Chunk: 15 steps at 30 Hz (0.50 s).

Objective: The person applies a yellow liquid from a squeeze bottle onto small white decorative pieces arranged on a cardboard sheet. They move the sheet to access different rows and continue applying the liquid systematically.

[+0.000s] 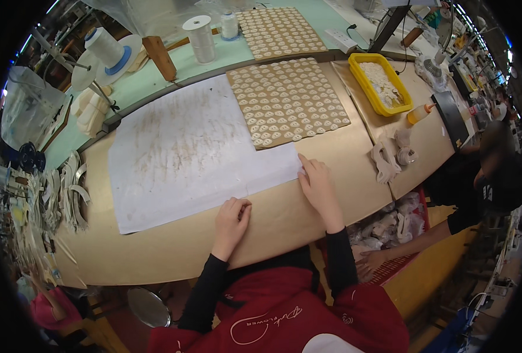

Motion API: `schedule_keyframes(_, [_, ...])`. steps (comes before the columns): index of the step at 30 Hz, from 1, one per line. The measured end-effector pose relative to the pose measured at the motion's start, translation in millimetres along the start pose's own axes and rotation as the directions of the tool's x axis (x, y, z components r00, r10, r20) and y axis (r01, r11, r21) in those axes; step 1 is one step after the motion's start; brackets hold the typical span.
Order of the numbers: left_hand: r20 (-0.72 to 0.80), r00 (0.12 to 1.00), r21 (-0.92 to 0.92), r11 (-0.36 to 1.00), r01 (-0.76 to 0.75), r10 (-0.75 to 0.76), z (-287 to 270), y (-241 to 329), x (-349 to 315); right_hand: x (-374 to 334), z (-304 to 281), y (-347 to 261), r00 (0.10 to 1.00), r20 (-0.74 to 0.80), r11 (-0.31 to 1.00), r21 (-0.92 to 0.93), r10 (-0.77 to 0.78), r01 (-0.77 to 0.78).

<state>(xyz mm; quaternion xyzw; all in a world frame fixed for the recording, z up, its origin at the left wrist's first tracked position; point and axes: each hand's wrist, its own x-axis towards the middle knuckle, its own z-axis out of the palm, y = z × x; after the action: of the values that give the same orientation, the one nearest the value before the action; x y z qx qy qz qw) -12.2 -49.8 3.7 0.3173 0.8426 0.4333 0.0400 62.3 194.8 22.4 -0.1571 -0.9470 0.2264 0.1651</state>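
A large white sheet (173, 176) with brown smudges lies on the tan work table. My left hand (230, 228) rests at its front edge, fingers curled in and thumb against them; whatever they may hold is hidden. A thin thread-like line shows on the sheet just above these fingers. My right hand (320, 191) lies at the sheet's front right corner, fingers stretched out and the fingertips touching the edge. Beyond it, a brown board (335, 125) carries rows of small cream-coloured pieces with holes and overlaps the sheet's right part.
A second board (277, 55) of pieces lies farther back. Thread cones (200, 44) stand at the back left. To the right are a yellow basket (405, 97), an orange-tipped bottle (418, 113) and cream strips (383, 163). A co-worker's hand (371, 259) reaches into a red crate (393, 272).
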Motion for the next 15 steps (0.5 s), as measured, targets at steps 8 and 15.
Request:
schedule_keyframes(8, [0.018, 1.000, 0.024, 1.000, 0.005, -0.005, 1.0, -2.9, 7.9, 36.4, 18.2, 11.9, 0.999, -0.014, 0.979, -0.198, 0.036, -0.038])
schedule_keyframes(15, [0.015, 1.000, 0.006, 1.000, 0.016, -0.016, 1.0, -1.9, 8.7, 35.8, 27.9, 13.4, 0.997, -0.072, 0.962, -0.268, 0.021, -0.040])
